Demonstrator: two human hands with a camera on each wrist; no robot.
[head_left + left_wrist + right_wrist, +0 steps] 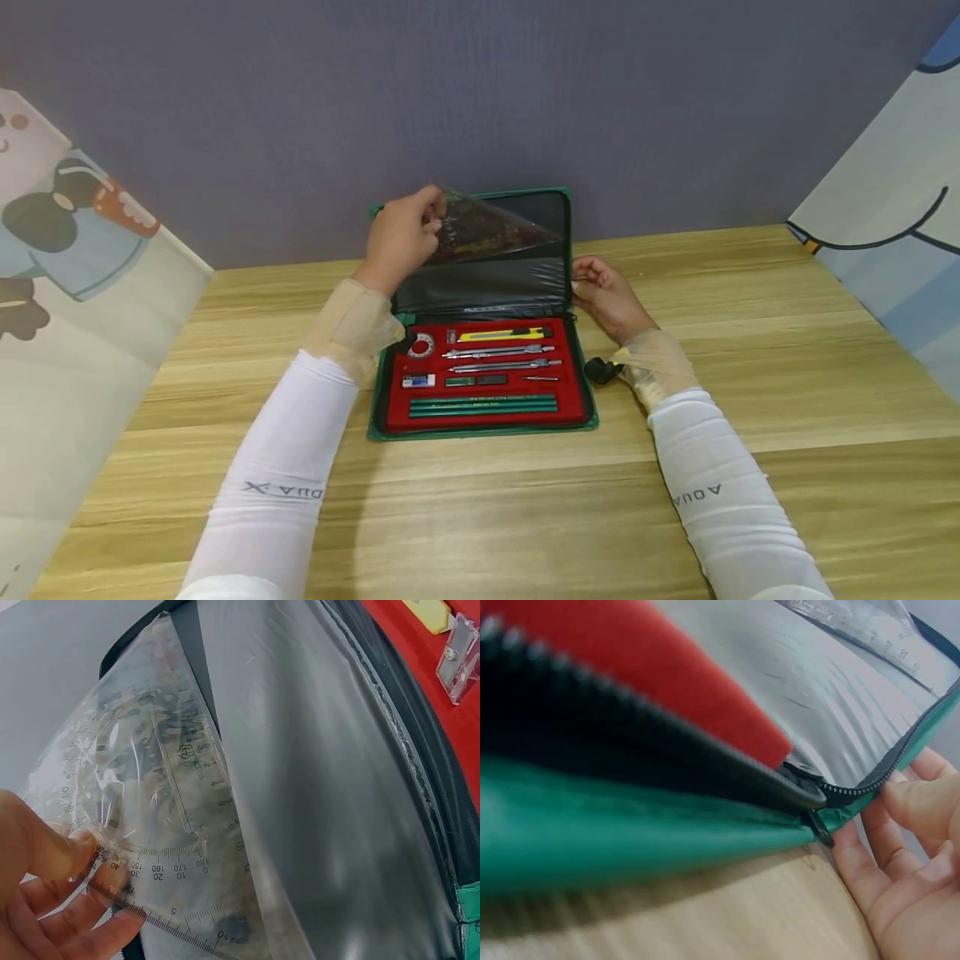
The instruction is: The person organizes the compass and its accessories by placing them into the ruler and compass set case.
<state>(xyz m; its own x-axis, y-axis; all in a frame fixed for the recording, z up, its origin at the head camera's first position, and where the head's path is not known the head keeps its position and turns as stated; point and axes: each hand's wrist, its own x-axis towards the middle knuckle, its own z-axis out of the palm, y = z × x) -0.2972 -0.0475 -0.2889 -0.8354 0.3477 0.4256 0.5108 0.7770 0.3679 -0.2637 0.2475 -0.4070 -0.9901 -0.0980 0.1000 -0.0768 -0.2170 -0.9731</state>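
Observation:
In the head view a green zip case (487, 433) lies spread out on the table, its lid raised at the back. My left hand (405, 237) pinches a clear set square (161, 795) in a plastic sleeve between thumb and fingers. Degree and ruler marks show through the sleeve. Its lower edge overlaps the grey lid pocket (292, 795), and its tip points right. At the lid's right edge my right hand (611, 300) holds the zipped rim, thumb on the front and fingers behind. A black zip pull (821, 829) hangs close to those fingers.
The red tray (397, 404) carries a yellow cutter (498, 335), two compasses (502, 365), an eraser (417, 381), a round white disc (422, 345) and several green pencils (483, 406). A grey panel (480, 108) rises behind the wooden table (495, 517).

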